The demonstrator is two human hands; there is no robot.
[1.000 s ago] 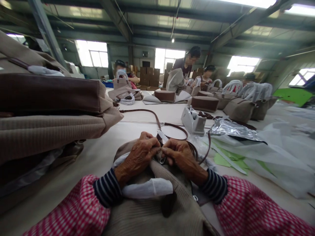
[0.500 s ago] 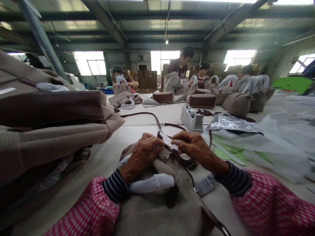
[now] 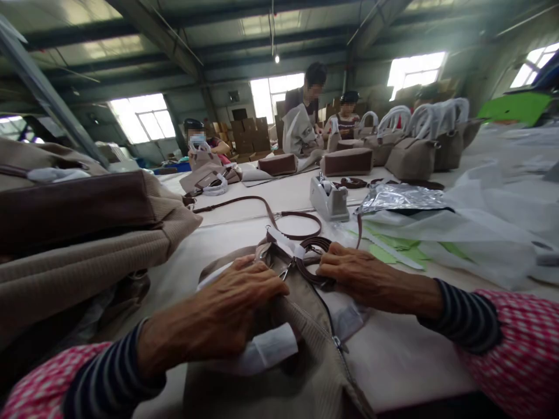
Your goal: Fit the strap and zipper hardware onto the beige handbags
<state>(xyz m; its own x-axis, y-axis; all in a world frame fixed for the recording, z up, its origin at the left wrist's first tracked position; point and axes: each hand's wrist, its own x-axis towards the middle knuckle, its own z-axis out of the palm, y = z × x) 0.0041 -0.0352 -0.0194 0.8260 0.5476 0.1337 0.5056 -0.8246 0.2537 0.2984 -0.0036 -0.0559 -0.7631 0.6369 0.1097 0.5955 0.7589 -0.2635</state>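
A taupe ribbed handbag (image 3: 321,343) lies before me with its zipped top open. My left hand (image 3: 227,302) is closed on the edge of the bag's opening, its fingertips partly hidden. My right hand (image 3: 353,270) pinches a coiled dark brown strap (image 3: 301,269) at the bag's far right edge. White wrapping (image 3: 299,252) goes round part of the coil, and a metal snap hook (image 3: 286,270) hangs beside it. A handle wrapped in white (image 3: 275,347) lies below my left hand. The zipper pull (image 3: 338,343) hangs on the right side of the opening.
Stacked bags (image 3: 78,203) rise on the left. Beyond my hands are a loose brown strap (image 3: 244,199), a grey tape dispenser (image 3: 329,201), silvery plastic (image 3: 402,199) and green sheets (image 3: 397,247). Finished-looking bags (image 3: 413,160) and co-workers (image 3: 312,93) are farther back.
My right hand has moved from the white strip to the coiled strap's right side. My left hand has shifted onto the bag's opening, which gapes wider. The view has tilted.
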